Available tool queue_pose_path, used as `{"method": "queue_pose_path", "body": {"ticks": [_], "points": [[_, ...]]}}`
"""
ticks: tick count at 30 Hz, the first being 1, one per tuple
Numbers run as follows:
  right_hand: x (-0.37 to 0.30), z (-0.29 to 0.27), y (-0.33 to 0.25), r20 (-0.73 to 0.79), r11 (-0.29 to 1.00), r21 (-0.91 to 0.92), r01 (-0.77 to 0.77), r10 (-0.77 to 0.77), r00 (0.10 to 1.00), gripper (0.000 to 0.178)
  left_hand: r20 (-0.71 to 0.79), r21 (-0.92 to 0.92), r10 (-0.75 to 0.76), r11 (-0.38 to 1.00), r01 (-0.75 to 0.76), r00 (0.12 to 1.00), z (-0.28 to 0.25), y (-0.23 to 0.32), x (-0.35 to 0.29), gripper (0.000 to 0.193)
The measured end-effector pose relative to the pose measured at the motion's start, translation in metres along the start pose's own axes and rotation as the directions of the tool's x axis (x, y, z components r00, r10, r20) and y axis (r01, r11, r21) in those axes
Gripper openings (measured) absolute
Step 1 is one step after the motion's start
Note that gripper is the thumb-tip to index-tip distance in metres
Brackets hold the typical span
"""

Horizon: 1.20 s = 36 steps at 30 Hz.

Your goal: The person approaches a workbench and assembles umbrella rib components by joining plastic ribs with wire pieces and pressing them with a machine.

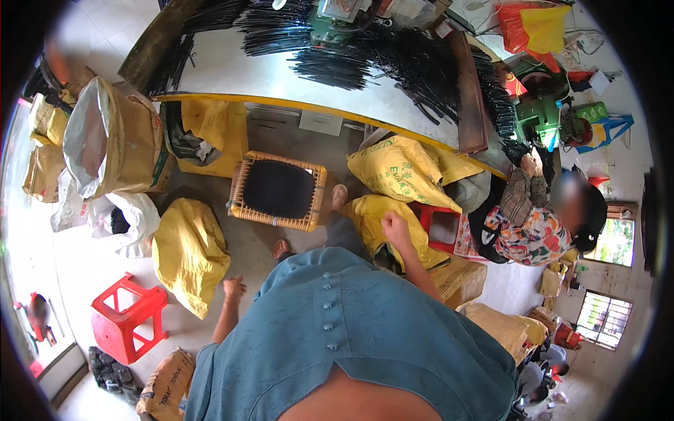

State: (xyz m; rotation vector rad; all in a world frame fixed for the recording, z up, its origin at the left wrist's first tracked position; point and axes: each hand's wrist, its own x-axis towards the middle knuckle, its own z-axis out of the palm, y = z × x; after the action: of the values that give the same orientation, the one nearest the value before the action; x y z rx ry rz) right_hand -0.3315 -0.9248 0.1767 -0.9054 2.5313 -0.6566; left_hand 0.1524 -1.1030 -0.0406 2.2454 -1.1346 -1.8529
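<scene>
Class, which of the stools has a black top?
The woven stool in the middle, in front of the worktable; the left plastic stool and the right stool beside the co-worker are red.

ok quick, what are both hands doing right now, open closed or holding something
Left hand: partly open, fingers loosely curled, nothing seen in it.
Right hand: looks loosely closed, no held object visible.
</scene>
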Motion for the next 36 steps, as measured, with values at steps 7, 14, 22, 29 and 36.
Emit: {"method": "queue_pose_path", "body": {"ticks": [7,14,22,29,36], "points": [[0.161,-0.068,-0.077,-0.035,0.982,0.069,0.174,-0.172,0.985,0.018,-0.29,0.307,0.361,0.912,-0.271,0.886,0.031,0.204,-0.061,0.024],[0.278,-0.076,-0.079,-0.043,0.857,-0.031,0.514,-0.515,0.856,0.022,-0.361,0.51,0.616,0.759,-0.405,0.7,0.117,0.347,-0.124,0.033],[0.293,-0.066,-0.071,-0.128,0.769,-0.17,0.616,-0.637,0.76,0.022,-0.259,0.731,0.9,0.42,-0.538,0.35,0.157,0.464,-0.14,0.051],[0.289,-0.065,-0.073,-0.121,0.767,-0.211,0.606,-0.635,0.763,0.021,0.174,0.781,0.96,0.001,-0.625,0.219,0.203,0.543,-0.111,0.086],[0.291,-0.065,-0.078,-0.146,0.775,-0.138,0.617,-0.632,0.761,0.028,0.251,0.831,0.918,-0.043,-0.554,0.306,0.222,0.577,-0.081,0.098]]}}
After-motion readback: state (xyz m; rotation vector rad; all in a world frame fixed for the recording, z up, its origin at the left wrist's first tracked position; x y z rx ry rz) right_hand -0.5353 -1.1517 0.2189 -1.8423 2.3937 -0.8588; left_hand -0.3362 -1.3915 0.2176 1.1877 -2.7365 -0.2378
